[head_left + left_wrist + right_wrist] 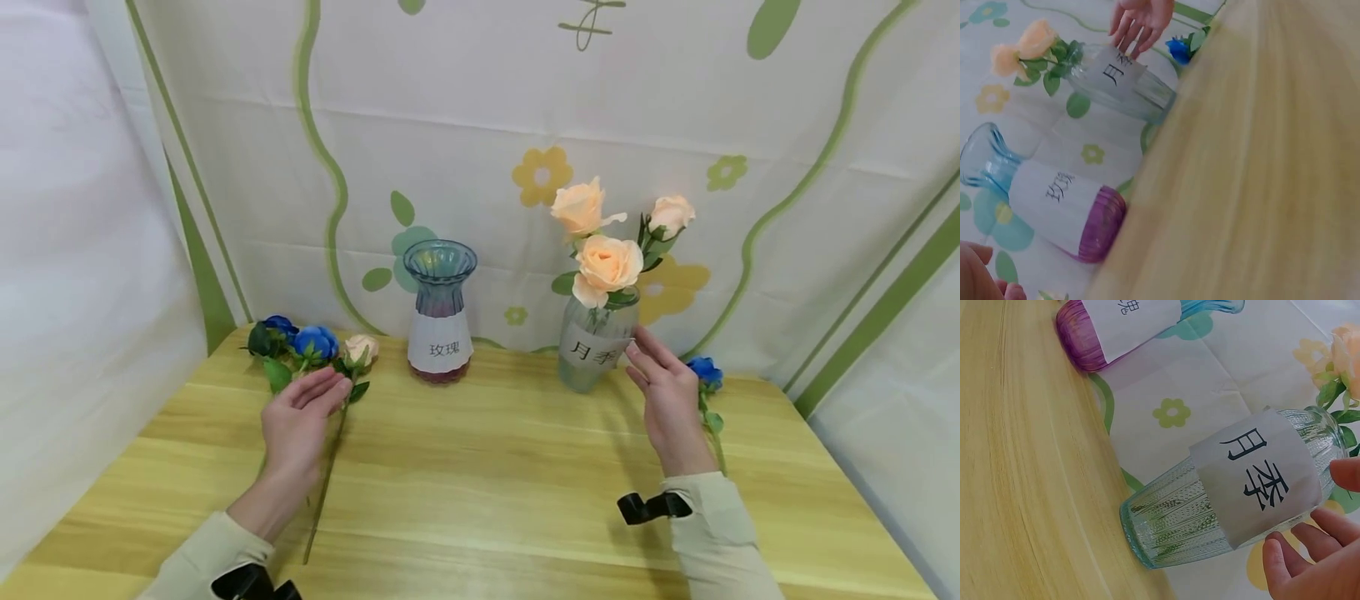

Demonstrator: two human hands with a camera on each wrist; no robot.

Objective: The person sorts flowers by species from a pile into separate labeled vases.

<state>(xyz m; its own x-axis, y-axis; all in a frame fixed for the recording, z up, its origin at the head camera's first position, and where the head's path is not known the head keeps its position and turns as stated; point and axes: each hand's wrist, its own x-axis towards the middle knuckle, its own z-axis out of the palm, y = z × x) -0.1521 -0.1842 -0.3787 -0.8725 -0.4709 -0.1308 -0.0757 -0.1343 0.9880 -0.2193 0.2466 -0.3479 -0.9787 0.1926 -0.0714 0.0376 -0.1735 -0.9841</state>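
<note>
My left hand (pixel 296 425) hovers with loosely bent fingers beside a pale peach rose (pixel 362 350) on the table; nothing shows gripped in it. Two blue flowers (pixel 317 342) lie just beyond that hand. At the right, my right hand (pixel 669 404) is held with extended fingers along the side of a clear ribbed glass vase (pixel 1172 515). Whether the fingertips touch the glass, I cannot tell. This vase wears a white paper label (pixel 1257 478) and holds several peach roses (pixel 609 265).
A blue-to-purple glass vase (pixel 441 287) with a white label stands left of the clear one. Another blue flower (pixel 707 373) lies right of my right hand. The wooden table (pixel 480 492) meets a patterned cloth backdrop (pixel 465 167) behind the vases.
</note>
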